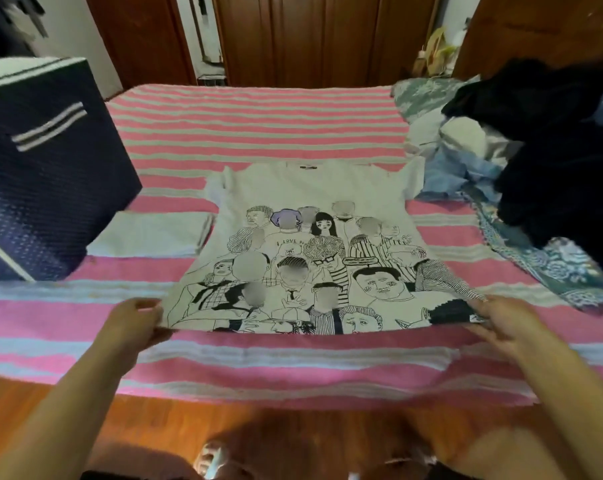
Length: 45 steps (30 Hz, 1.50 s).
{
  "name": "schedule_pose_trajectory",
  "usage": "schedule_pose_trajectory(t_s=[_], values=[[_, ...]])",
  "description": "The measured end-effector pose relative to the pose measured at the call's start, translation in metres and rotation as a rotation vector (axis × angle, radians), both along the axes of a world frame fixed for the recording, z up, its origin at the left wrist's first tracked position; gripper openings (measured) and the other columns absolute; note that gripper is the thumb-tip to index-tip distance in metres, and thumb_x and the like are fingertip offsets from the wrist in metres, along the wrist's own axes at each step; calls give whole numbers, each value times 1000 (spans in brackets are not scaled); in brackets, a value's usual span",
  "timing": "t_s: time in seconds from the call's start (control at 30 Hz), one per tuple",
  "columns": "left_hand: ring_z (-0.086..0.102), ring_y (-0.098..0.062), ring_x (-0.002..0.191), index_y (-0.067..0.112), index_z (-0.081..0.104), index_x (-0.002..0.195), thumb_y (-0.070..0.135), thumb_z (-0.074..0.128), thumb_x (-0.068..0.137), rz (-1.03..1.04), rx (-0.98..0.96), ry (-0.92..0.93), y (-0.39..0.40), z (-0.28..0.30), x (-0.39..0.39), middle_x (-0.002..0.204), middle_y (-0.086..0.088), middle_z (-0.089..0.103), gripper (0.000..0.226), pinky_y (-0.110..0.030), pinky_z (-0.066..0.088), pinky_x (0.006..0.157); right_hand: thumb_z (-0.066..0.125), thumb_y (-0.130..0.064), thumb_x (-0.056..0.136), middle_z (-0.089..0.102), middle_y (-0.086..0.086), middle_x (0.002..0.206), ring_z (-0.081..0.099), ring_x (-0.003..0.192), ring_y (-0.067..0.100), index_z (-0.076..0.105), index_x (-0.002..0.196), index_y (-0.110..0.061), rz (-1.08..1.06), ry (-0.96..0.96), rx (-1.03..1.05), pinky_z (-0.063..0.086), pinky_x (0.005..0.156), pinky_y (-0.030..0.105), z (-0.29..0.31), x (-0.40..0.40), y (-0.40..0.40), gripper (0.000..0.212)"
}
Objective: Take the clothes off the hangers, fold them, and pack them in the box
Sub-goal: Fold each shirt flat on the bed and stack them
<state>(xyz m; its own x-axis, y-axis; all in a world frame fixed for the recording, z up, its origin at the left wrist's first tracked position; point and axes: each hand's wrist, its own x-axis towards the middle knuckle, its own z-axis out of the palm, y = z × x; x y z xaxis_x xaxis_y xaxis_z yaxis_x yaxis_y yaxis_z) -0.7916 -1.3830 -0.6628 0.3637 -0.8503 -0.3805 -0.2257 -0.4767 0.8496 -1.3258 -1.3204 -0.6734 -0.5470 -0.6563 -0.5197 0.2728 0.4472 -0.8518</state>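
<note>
A white T-shirt [314, 244] printed with black line drawings of people lies flat, front up, on the pink-and-white striped bed [258, 126], collar pointing away from me. My left hand [133, 323] pinches its near left hem corner. My right hand [501, 320] pinches the near right hem corner. The hem is lifted slightly off the bed between them. A dark blue fabric box [40, 168] with white stripes stands on the bed at the left. A folded white garment [151, 233] lies between the box and the T-shirt.
A heap of dark and light blue clothes [542, 143] is piled on the bed's right side over a blue patterned cloth [553, 271]. Dark wooden wardrobe doors [310, 36] stand behind the bed. The wooden floor [189, 431] and my feet show below.
</note>
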Motion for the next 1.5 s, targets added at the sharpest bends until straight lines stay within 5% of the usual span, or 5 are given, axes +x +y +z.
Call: schedule_pose_trajectory(t_s=[0.27, 0.43, 0.7, 1.2, 1.5], values=[[65, -22, 71, 26, 46, 86, 17, 48, 101, -706, 204, -1022, 45, -53, 15, 78, 0, 64, 17, -38, 53, 64, 66, 7, 84, 70, 21, 84, 63, 66, 30, 68, 79, 2, 503, 697, 492, 50, 54, 33, -30, 14, 58, 7], [63, -19, 98, 23, 54, 118, 12, 44, 97, -857, 380, -1149, 30, -62, 4, 113, 1, 65, 27, -34, 54, 87, 63, -8, 84, 71, 11, 84, 68, 66, 26, 70, 98, -1, 861, 847, 772, 50, 48, 24, -30, 19, 33, 17], [62, -15, 81, 37, 54, 91, 19, 53, 98, -821, -81, -846, -91, 8, -102, 102, 1, 68, 20, -29, 47, 67, 58, -18, 93, 71, 15, 96, 67, 96, 35, 69, 99, -3, 609, 1028, 318, 52, 79, 36, 63, -5, -116, 20], [28, -30, 150, 30, 33, 155, 58, 1, 94, -1078, -435, -1079, -333, -100, -292, 162, -5, 36, 74, -46, 31, 118, 60, -46, 96, 49, 14, 149, 45, 136, 35, 42, 148, -11, 547, 1040, 192, 39, 110, 43, -25, -68, -376, 66], [-4, -14, 156, 45, 4, 159, 60, 8, 101, -1003, -440, -1033, -338, -122, -314, 170, 8, 7, 60, -37, -1, 126, 60, -16, 88, 65, 14, 102, 52, 85, 28, 65, 102, -6, -228, 767, -41, 35, 70, 30, -69, -125, -357, 17]])
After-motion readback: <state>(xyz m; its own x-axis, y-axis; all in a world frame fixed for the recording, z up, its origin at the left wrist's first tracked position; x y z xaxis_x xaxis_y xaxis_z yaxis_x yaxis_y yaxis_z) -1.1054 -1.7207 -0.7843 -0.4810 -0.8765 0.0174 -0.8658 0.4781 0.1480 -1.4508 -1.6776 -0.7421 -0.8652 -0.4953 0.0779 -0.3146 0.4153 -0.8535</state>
